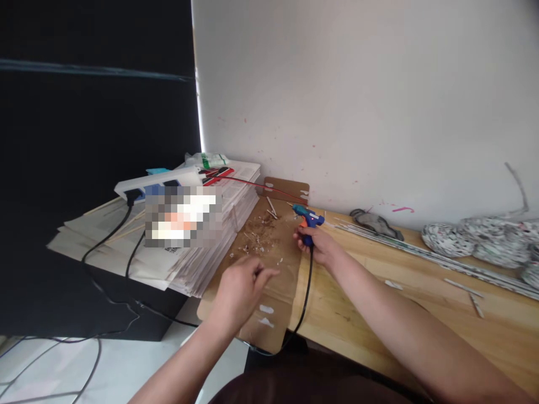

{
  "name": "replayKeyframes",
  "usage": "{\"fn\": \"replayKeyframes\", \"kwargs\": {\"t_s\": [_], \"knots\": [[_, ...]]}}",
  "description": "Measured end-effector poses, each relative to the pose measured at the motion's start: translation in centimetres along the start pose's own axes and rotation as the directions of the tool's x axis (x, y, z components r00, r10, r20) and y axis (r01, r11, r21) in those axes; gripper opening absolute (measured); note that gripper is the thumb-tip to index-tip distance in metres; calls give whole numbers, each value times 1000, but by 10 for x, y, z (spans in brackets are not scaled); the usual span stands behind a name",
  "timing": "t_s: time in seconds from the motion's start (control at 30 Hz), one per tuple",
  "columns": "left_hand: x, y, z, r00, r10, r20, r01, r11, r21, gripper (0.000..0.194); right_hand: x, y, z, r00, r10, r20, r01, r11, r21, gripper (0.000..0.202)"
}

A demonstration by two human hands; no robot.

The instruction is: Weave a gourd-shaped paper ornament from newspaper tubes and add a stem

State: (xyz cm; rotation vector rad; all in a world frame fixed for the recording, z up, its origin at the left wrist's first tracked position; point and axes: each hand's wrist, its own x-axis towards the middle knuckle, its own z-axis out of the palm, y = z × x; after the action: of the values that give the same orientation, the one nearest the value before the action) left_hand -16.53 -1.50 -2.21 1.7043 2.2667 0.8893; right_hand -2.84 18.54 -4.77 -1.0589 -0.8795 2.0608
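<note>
A blue hot glue gun with a teal nozzle sleeve and an orange trigger is in my right hand. Its nozzle points left over the cardboard, and a black cord hangs from the grip. Lower and to the left, my left hand hovers over the cardboard sheet with its fingers curled in and the thumb stretched toward the right. Whatever those fingers may hold is hidden. Scraps and short paper sticks lie on the cardboard beyond both hands.
On the left, a tall newspaper stack carries a white power strip and a pixelated patch. Long paper rods, a grey bundle and woven paper coils lie along the wall on the wooden table. Cords trail to the floor.
</note>
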Motion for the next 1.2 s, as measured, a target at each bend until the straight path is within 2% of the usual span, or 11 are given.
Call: {"fn": "replayKeyframes", "kwargs": {"t_s": [0.1,0.2,0.27,0.37,0.5,0.6,0.7,0.8,0.87,1.03,1.2], "knots": [[59,19,11,997,-59,43,54,991,125,14,-21,-1,-8,998,30,-62,-27,999,44,19],[117,23,23,988,-148,41,141,979,149,37,-41,5,-14,994,26,-103,-18,997,79,17],[139,18,25,974,-205,94,189,970,150,43,-51,11,-18,993,19,-116,-8,996,92,14],[137,7,19,957,-239,161,222,968,117,37,-59,22,-26,994,16,-108,-4,994,108,13],[95,-1,5,939,-234,250,246,969,-17,19,-56,29,-33,998,16,-55,-8,990,144,15],[70,2,-1,934,-234,269,269,958,-102,28,-54,31,-37,1000,-14,-16,16,985,172,22],[65,11,-3,925,-216,311,272,951,-150,44,-56,33,-40,999,-51,8,49,979,198,30],[81,26,-4,945,-159,285,187,980,-71,46,-60,34,-41,996,-84,26,76,972,221,36],[102,35,0,975,-120,185,105,990,90,36,-61,34,-41,994,-105,40,93,968,232,38],[162,39,34,965,-247,93,204,922,330,26,-59,36,-41,987,-149,62,130,962,240,43],[196,28,71,947,-310,85,245,868,432,38,-55,41,-42,983,-169,65,150,960,235,44]]}}
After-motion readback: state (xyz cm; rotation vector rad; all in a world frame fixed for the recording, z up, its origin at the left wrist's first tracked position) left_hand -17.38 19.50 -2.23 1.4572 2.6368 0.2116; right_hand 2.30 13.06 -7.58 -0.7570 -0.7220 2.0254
